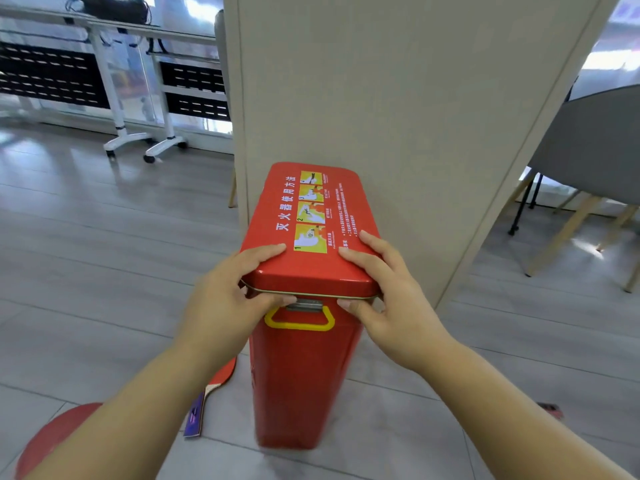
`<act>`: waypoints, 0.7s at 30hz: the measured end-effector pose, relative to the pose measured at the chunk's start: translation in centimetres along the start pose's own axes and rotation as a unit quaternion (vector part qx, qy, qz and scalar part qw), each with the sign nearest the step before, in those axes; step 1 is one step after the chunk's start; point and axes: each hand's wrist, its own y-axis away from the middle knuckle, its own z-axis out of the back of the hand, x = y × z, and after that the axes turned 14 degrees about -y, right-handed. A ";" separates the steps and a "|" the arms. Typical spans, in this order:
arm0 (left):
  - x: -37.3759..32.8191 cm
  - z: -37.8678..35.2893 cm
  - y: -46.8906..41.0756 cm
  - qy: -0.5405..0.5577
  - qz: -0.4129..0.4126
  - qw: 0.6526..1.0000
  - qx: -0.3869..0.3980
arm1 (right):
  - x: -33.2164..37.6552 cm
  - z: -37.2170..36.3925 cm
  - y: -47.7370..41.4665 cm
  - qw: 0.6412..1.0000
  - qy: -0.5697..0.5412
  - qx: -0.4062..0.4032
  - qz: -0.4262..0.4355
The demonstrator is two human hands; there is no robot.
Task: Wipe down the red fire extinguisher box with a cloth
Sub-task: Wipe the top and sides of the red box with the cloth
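Both hands, left hand [225, 296] and right hand [391, 299], clamp their fingers [263, 252] over the box [304, 368] lid's [311, 268] near corners, probably to steady it (no cloth in sight).

Left hand [221, 299] covering near-left lid corner of red box [304, 358]; right hand [388, 299] covering near-right corner. Box bottom blurring against floor [86, 265]. Paddle [211, 386] lying partly behind left forearm. Lid small print unreadable.

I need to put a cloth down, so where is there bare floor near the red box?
Bare floor lies open left of the red box, out to the desk legs. Right of it is open up to the chair legs. The near left is crowded by a paddle.
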 end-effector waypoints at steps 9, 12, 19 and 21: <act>0.8 1.9 -2.8 0.028 -0.028 0.991 0.131 | 3.4 -2.7 3.6 0.995 0.041 -0.059 -0.071; 0.7 2.9 -3.6 0.015 -0.047 0.984 0.170 | 4.3 -3.3 3.5 0.993 0.045 -0.053 -0.092; 1.0 2.7 -2.8 0.017 -0.056 0.988 0.144 | 3.6 -1.9 3.5 0.997 0.068 -0.023 -0.042; 1.1 2.3 -2.2 0.014 -0.051 0.992 0.112 | 2.4 -0.6 3.7 0.999 0.038 -0.025 0.003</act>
